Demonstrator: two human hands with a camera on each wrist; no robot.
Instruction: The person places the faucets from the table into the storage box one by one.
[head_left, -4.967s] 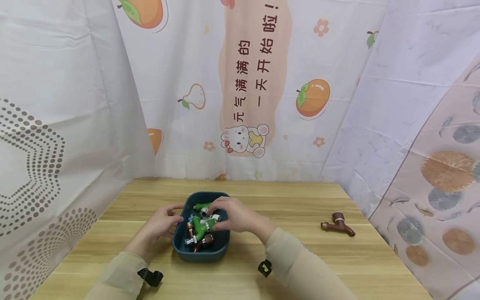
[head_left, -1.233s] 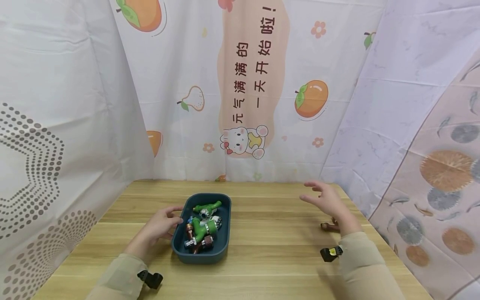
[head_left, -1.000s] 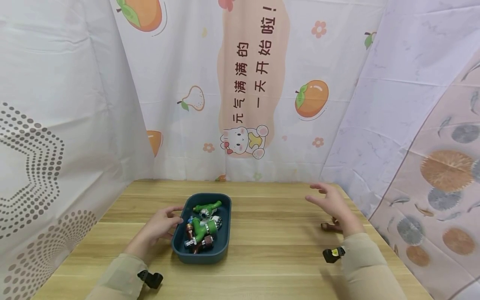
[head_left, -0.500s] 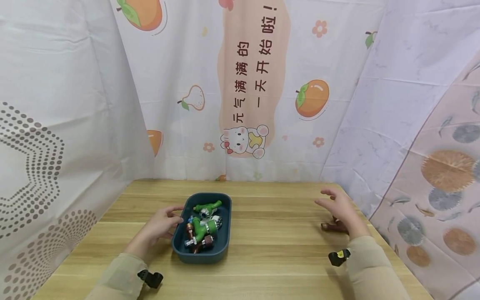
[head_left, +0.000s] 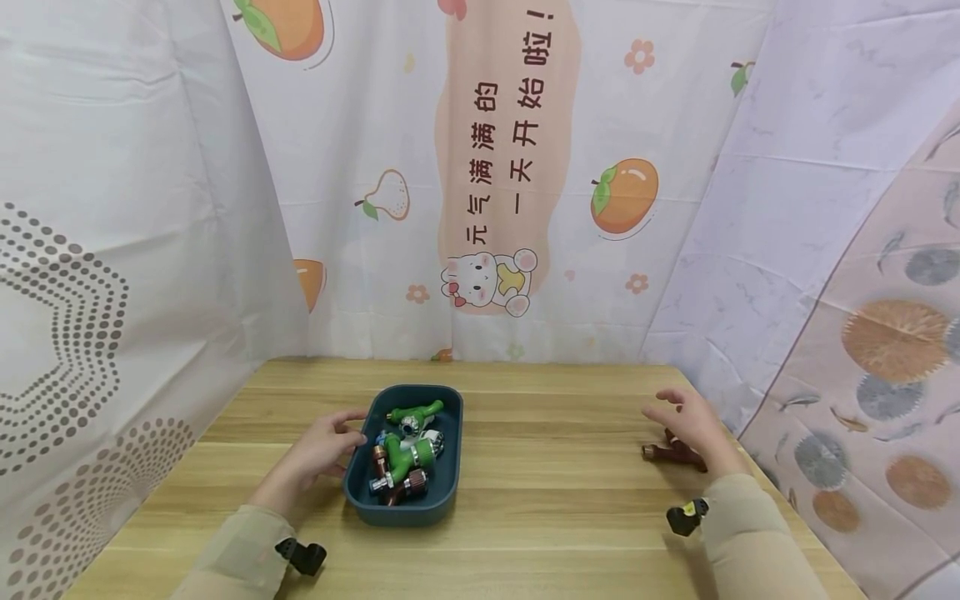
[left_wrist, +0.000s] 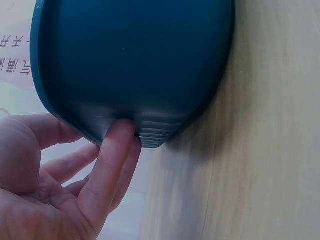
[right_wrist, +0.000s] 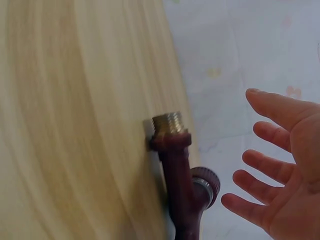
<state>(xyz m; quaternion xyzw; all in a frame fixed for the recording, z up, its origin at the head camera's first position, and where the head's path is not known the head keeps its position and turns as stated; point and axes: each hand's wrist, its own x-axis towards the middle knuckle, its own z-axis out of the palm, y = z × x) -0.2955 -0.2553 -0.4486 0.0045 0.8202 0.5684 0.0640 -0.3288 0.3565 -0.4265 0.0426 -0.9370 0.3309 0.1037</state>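
Note:
My left hand (head_left: 321, 448) holds the left side of a dark teal plastic tub (head_left: 405, 515), thumb at the rim and fingers against the outer wall (left_wrist: 150, 70). Inside lie several taps: a green tap (head_left: 429, 412) at the back, a larger green tap (head_left: 422, 454) in the middle, and a brown tap (head_left: 415, 481) at the front. On the right, a brown tap (head_left: 657, 452) lies on the table, its threaded brass end pointing left. Over it hovers my right hand (head_left: 692, 422), fingers spread and holding nothing, partly hiding the tap in the head view.
A wooden table (head_left: 547, 500) carries everything, its right edge close beside the brown tap. Printed curtains (head_left: 360, 275) hang behind and along both sides. A small black camera (head_left: 686, 517) sits on each wrist.
My right hand has left the tub and moved right, then lowered toward the brown tap over the last second. The left hand and the tub stay put.

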